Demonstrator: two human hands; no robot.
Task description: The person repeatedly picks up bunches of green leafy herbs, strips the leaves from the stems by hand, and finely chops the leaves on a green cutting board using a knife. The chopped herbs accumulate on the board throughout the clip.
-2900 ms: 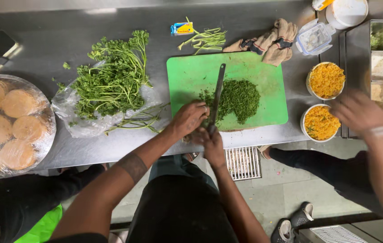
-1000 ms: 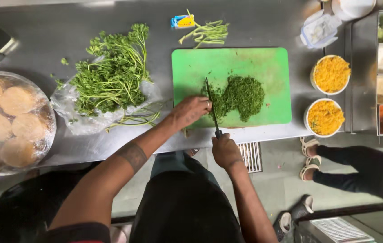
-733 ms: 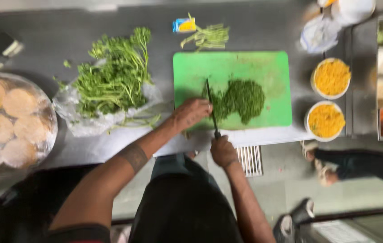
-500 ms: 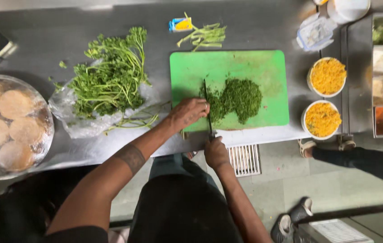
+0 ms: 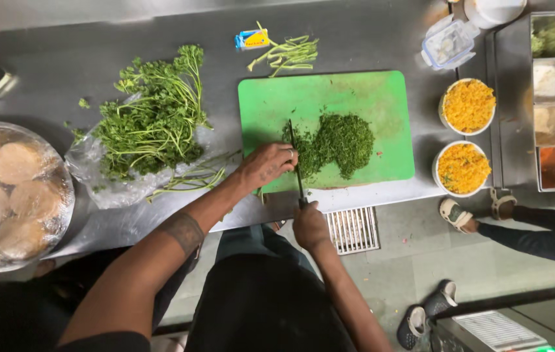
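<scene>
Slim dark-bladed kitchen knife (image 5: 296, 163), lying lengthwise across the near edge of the green rectangular plastic cutting board (image 5: 355, 91). Heap of finely chopped dark green herbs (image 5: 339, 140) just right of the blade, mid-board.

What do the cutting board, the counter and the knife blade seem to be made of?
Cutting board: probably plastic, with its even matt green colour. Counter: looks like brushed steel, grey with a dull sheen. Knife blade: thin and dark, likely metal, though too small to tell.
</scene>
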